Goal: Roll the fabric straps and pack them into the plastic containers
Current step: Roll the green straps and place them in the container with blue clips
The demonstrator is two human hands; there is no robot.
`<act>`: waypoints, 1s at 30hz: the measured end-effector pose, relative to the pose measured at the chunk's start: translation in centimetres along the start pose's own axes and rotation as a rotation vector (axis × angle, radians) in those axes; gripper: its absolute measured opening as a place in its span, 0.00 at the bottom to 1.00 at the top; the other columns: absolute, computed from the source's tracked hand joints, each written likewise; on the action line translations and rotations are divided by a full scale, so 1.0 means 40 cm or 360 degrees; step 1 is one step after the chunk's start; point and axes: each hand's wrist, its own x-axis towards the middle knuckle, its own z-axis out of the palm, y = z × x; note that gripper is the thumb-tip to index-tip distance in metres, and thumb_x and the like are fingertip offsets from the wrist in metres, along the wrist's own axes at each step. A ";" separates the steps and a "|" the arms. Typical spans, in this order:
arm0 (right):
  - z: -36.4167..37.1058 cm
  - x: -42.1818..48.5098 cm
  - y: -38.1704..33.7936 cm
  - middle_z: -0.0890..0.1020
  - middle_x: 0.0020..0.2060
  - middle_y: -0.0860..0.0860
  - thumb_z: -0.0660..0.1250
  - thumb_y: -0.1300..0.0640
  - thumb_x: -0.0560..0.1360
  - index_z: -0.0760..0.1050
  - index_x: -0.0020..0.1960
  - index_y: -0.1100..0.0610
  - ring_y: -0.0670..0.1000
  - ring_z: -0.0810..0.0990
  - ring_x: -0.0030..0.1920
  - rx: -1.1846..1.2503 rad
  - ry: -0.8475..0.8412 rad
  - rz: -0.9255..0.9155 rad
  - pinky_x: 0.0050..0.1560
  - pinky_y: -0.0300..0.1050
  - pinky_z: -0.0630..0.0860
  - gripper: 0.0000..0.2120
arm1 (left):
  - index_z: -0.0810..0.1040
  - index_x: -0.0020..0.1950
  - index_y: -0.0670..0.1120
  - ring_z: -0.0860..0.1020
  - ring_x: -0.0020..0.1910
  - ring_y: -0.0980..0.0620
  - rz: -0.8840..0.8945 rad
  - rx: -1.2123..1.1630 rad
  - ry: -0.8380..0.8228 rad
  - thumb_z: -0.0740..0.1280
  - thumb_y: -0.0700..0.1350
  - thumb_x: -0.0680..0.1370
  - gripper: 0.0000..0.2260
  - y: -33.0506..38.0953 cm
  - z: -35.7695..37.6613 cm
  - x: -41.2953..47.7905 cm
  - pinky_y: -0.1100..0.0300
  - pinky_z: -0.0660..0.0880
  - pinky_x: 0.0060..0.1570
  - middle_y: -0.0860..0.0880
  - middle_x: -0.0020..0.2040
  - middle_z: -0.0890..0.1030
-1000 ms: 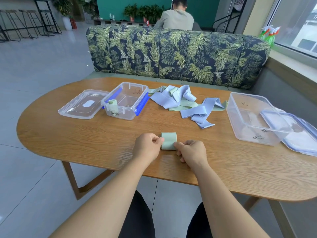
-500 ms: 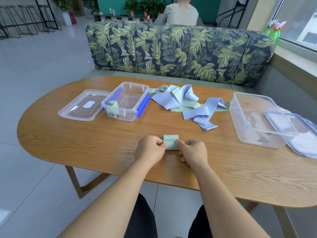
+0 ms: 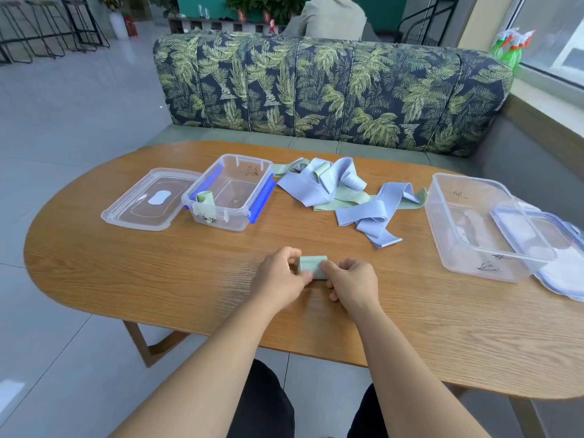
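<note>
A pale green strap roll (image 3: 311, 265) sits on the wooden table (image 3: 158, 273) near its front edge. My left hand (image 3: 279, 276) pinches its left end and my right hand (image 3: 354, 281) pinches its right end. Behind, at the left, stands a small clear container with blue clips (image 3: 249, 172), holding one rolled green strap (image 3: 205, 200) in its front left corner. A loose heap of lavender and green straps (image 3: 344, 197) lies at the table's middle back. A larger clear container (image 3: 442, 222) stands at the right.
The small container's lid (image 3: 148, 200) lies flat to its left. A blue-rimmed lid (image 3: 543, 248) leans against the large container at the right edge. A leaf-patterned sofa (image 3: 331, 90) runs behind the table, and a person sits beyond it.
The green roll looks tighter and more compact between my fingers. Both hands stay in the same place on the table.
</note>
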 end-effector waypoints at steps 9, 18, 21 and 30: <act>-0.004 0.014 -0.008 0.83 0.36 0.52 0.70 0.53 0.72 0.76 0.48 0.56 0.48 0.76 0.24 0.0163 -0.0041 -0.0019 0.34 0.45 0.74 0.08 | 0.76 0.59 0.53 0.77 0.55 0.55 -0.0038 -0.0041 -0.0034 0.74 0.50 0.72 0.17 0.005 -0.008 0.047 0.53 0.74 0.61 0.55 0.54 0.79; -0.006 0.040 -0.014 0.82 0.31 0.51 0.70 0.51 0.73 0.76 0.47 0.56 0.47 0.75 0.23 0.0114 -0.0073 -0.0008 0.35 0.46 0.76 0.10 | 0.76 0.58 0.58 0.79 0.52 0.56 0.0026 0.0060 -0.0250 0.70 0.58 0.63 0.23 0.010 -0.024 0.060 0.51 0.76 0.57 0.58 0.55 0.79; -0.002 0.048 -0.016 0.82 0.31 0.52 0.70 0.50 0.72 0.76 0.47 0.57 0.48 0.75 0.23 0.0105 -0.0055 0.0004 0.38 0.48 0.78 0.11 | 0.76 0.53 0.61 0.79 0.49 0.56 0.0080 0.0144 -0.0253 0.70 0.58 0.65 0.17 0.006 -0.024 0.068 0.51 0.77 0.55 0.58 0.52 0.80; 0.014 0.054 -0.025 0.80 0.52 0.45 0.65 0.49 0.76 0.75 0.58 0.48 0.48 0.79 0.51 -0.0240 0.0018 -0.0213 0.50 0.48 0.76 0.11 | 0.79 0.46 0.57 0.81 0.38 0.54 0.0090 -0.0036 -0.0246 0.73 0.54 0.70 0.08 0.002 -0.022 0.087 0.52 0.80 0.47 0.57 0.42 0.81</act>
